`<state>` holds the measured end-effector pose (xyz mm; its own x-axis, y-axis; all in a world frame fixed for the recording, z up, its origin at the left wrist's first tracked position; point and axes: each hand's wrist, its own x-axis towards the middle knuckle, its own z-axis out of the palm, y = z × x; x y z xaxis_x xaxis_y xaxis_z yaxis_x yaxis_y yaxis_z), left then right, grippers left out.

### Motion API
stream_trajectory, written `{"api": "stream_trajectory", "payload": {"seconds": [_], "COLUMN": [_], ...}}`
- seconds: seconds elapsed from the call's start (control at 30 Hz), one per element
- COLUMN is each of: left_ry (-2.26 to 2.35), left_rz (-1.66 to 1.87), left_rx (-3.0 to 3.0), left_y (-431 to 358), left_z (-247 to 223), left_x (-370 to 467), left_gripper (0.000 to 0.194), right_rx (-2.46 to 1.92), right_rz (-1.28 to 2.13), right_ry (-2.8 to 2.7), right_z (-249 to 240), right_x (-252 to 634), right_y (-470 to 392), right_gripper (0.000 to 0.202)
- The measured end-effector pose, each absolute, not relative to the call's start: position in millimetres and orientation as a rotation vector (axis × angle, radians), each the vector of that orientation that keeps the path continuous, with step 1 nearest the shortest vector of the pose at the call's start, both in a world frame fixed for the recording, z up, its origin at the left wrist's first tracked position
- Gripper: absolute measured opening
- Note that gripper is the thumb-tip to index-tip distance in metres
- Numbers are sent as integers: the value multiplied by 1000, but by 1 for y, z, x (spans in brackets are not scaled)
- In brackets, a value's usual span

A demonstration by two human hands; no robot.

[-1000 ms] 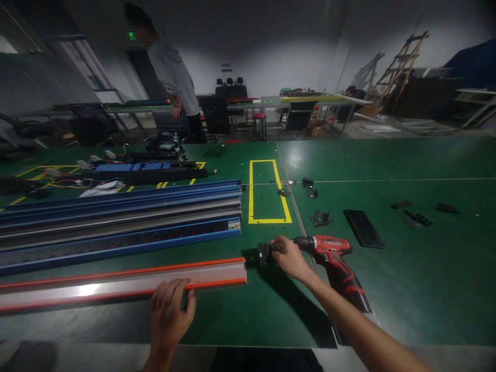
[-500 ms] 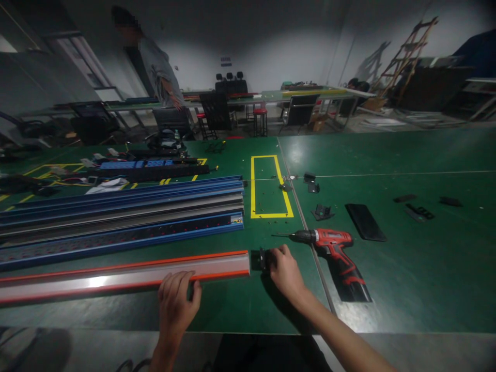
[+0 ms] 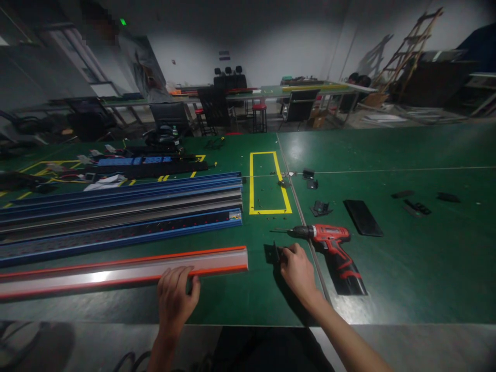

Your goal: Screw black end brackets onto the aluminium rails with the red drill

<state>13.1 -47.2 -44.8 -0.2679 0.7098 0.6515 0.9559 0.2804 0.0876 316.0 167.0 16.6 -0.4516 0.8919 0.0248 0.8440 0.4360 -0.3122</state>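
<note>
A long metal rail (image 3: 127, 273) with orange edges lies along the near side of the table. My left hand (image 3: 175, 297) grips its near edge, fingers over the top and thumb at the side. Off the rail's right end, my right hand (image 3: 299, 271) pinches a small black plastic piece (image 3: 276, 253), held upright with a gap between it and the rail. The fingers cover part of this piece. Just beyond my right hand lies a red and black cordless drill (image 3: 331, 235), its bit pointing left.
Blue rails (image 3: 186, 227) lie side by side beyond the orange one. A flat black slab (image 3: 363, 218) and small black brackets (image 3: 321, 207) are at right. Tiny screws dot the area around a yellow tape rectangle (image 3: 268, 211). A person (image 3: 149, 77) stands in the background.
My right hand has drawn the black piece to the right, away from the rail's end. My left hand keeps its place on the rail. The person behind has shifted left.
</note>
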Motion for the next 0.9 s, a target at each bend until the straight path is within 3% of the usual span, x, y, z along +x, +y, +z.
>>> {"api": "stream_trajectory", "payload": {"seconds": [0.27, 0.43, 0.9], "left_ry": [-2072, -2046, -2075], "left_rz": [-677, -632, -608], "left_rx": [-1487, -1479, -1497], "left_y": [-49, -47, -46], "left_z": [-47, -46, -40], "left_x": [13, 13, 16], "left_gripper": [28, 26, 24], "right_rx": [-1544, -1439, -1299], "right_rz": [344, 393, 104], "right_ry": [-2446, -2444, -2526], "right_z": [6, 6, 4], "right_x": [345, 355, 358], "right_y": [177, 181, 182], "right_gripper": [28, 41, 39]}}
